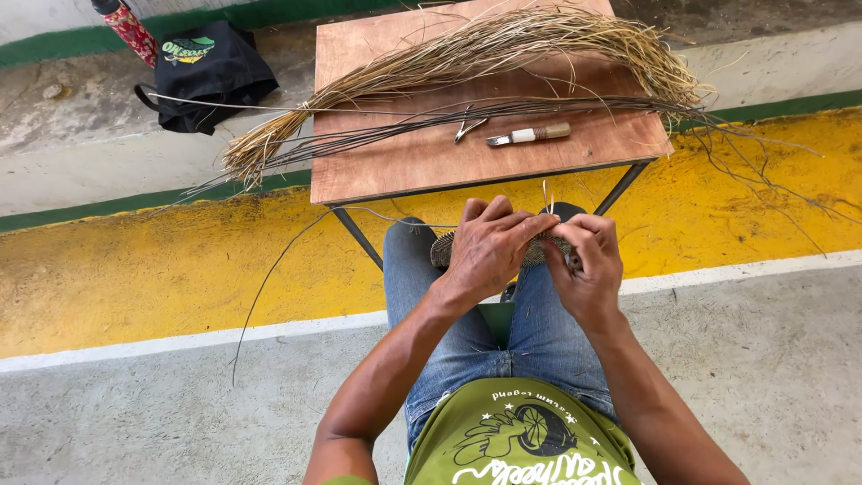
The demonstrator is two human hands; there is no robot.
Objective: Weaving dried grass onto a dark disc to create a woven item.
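Both of my hands work over my knees on a small dark woven piece [443,249], mostly hidden under my fingers. My left hand [489,244] closes over its top. My right hand [588,260] grips its right end, where thin pale strands [546,196] stick up. A long dark fibre [269,274] trails from the piece to the floor on the left.
A small wooden table [404,166] stands just beyond my knees. On it lie a bundle of pale straw fibres [467,58], dark thin strands [377,130], a knife with a taped handle [530,136] and a small metal tool [469,126]. A black bag [208,76] sits at back left.
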